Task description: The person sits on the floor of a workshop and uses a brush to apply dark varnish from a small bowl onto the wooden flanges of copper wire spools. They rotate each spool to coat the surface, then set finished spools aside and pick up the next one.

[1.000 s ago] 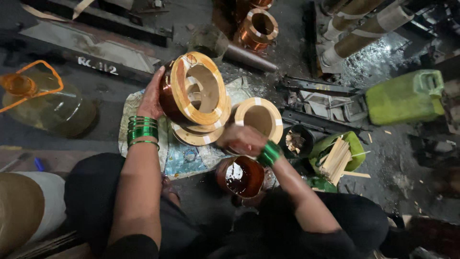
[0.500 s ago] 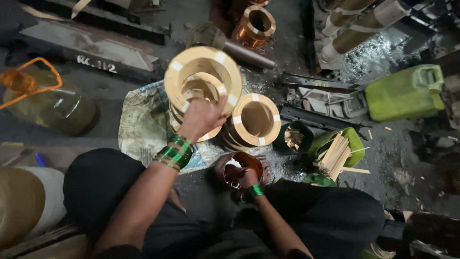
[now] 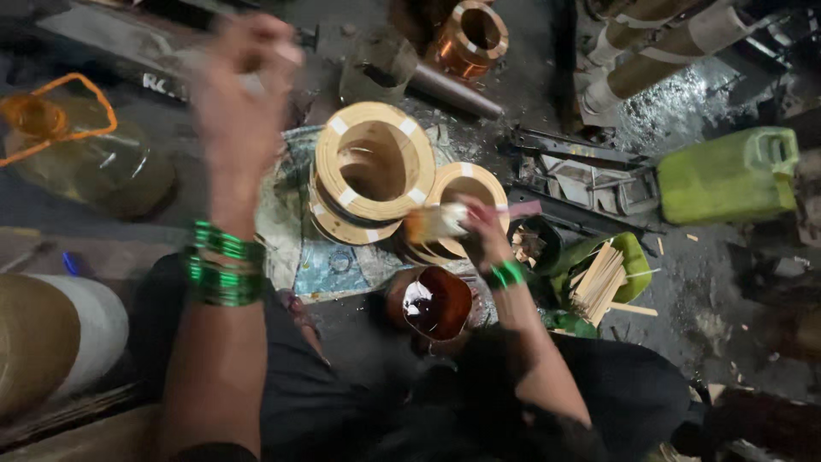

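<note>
A person sits low on a dark, littered workshop floor, seen from above. The right hand [image 3: 479,233], a green bangle at its wrist, has its fingers closed round a small brush with a pale pink handle [image 3: 453,218], its wet, whitish head lying over the rim of a smaller tan ring-shaped coil wrapped in paper tape [image 3: 466,184]. That coil touches a larger stack of tan taped ring coils [image 3: 372,167], tilted toward the camera, both resting on a worn printed sheet [image 3: 321,265]. Just below the hand, between the knees, stands an open container of dark reddish-brown liquid [image 3: 436,301]. The left hand [image 3: 239,85], stacked green bangles at the wrist, is raised high and blurred; whether its fingers grip anything cannot be told. Near the right hand sits a green plastic scoop holding thin wooden slips [image 3: 603,274]. A green plastic jerrycan [image 3: 727,175] lies well apart at right, a clear bottle with an orange handle [image 3: 77,145] at left, and a copper-wound coil [image 3: 475,34] at top.
</note>
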